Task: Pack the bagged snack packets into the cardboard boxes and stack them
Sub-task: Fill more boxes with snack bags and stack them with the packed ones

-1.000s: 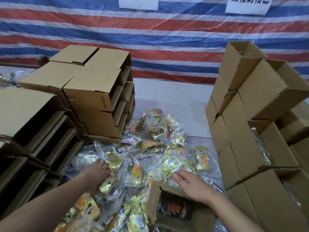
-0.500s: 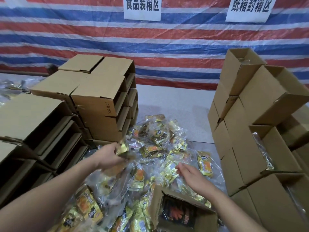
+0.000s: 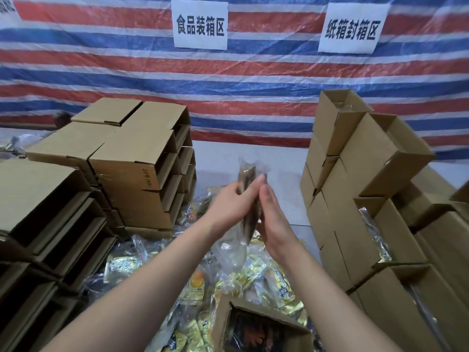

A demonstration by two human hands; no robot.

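Mid-pick, by the look of it: one bagged packet (image 3: 247, 199) lifted above the heap and pressed upright between both hands at the centre of the frame, blurred by motion. Left hand (image 3: 232, 205) curled round the bag's left side, fingers wrapped onto it; right hand (image 3: 272, 219) flat against the other side with fingers straight, palm pressing rather than gripping. Probably squaring or flattening the bag before loading. Next move, as a judgement: lowering it into the open box (image 3: 256, 329) at the bottom centre, narrow edge first so the slack plastic does not catch on the raised flap, with the left hand's hold kept firm since the film looks slippery. Already dark and orange packaging inside that box, though how full cannot be told. Loose snack packets (image 3: 256, 273) in gold and yellow wrappers spread under the forearms across the lower middle, so plenty left to pack. Left of the frame: stacks of empty boxes (image 3: 137, 174) lying on their sides, open mouths facing right, nothing visible inside. Right of the frame: a stack of filled boxes (image 3: 355, 224) leaning in tiers, clear plastic and gold wrappers showing in one mouth at mid-right (image 3: 373, 235); the topmost ones too dim to judge. Behind, a striped tarpaulin (image 3: 253, 80) with two paper signs (image 3: 200, 24).
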